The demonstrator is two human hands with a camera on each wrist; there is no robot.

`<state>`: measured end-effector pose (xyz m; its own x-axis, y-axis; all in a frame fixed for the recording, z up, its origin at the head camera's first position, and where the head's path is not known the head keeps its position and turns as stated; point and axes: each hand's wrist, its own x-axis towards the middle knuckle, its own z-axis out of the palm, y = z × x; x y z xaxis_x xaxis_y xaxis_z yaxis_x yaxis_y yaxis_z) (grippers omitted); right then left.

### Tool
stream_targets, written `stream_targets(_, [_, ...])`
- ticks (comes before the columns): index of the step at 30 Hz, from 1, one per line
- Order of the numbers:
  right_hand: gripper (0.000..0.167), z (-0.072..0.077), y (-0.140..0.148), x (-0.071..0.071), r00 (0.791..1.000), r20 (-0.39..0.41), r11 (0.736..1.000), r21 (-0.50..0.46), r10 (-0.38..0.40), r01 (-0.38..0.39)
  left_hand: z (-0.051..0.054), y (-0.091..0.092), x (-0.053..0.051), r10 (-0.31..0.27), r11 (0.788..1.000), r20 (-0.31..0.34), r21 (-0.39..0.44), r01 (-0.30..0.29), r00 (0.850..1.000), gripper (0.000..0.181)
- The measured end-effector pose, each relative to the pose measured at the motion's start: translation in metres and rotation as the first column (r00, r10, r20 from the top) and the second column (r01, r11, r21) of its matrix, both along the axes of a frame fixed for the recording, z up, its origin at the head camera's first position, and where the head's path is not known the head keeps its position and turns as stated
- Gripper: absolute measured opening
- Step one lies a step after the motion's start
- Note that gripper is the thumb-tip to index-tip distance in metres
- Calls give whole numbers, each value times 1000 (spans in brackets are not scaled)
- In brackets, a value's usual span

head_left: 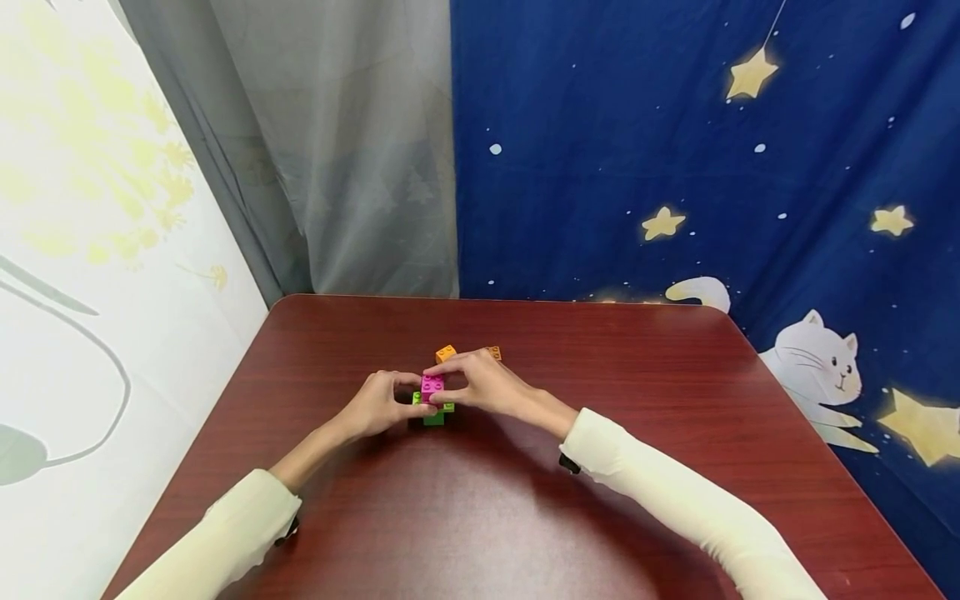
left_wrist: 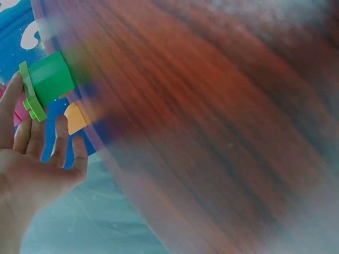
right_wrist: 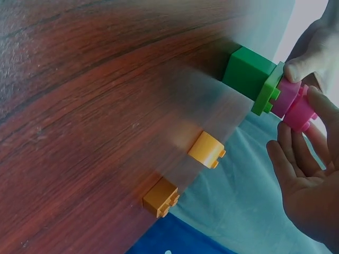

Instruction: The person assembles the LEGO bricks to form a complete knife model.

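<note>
A small stack of toy building bricks stands on the table: a dark green brick (right_wrist: 248, 71) at the bottom, a thin lime green brick (right_wrist: 267, 90) over it, then a pink brick (right_wrist: 285, 97). Topmost is a brighter pink brick (head_left: 432, 385), which my right hand (head_left: 486, 385) pinches between thumb and fingers. It sits against the lower pink one; whether they are pressed fully together I cannot tell. From the left, my left hand (head_left: 377, 406) grips the stack around the lower pink and lime bricks, its other fingers spread in the left wrist view.
Behind the stack, near my right hand, lie a yellow-orange brick (right_wrist: 206, 148) and a darker orange brick (right_wrist: 160, 196), apart from each other. The reddish-brown wooden table (head_left: 465, 517) has curtains along its far side.
</note>
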<state>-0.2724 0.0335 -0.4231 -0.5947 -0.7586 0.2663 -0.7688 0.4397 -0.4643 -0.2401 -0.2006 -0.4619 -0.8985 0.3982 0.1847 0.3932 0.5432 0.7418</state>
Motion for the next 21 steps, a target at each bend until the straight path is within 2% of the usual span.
stream_targets(10, [42,-2,-3,1,1000,29,999,-32,-12,13,1,-3,-2,-12,1000,1,-3,12,1000,40])
stream_targets(17, [46,-12,-2,1,998,61,998,-60,-19,23,0,-2,0,-22,998,-7,-51,21,1000,40])
stream_targets(21, [46,-14,0,0,999,45,997,-81,-12,16,2,-1,-1,-27,998,-19,-59,25,999,39])
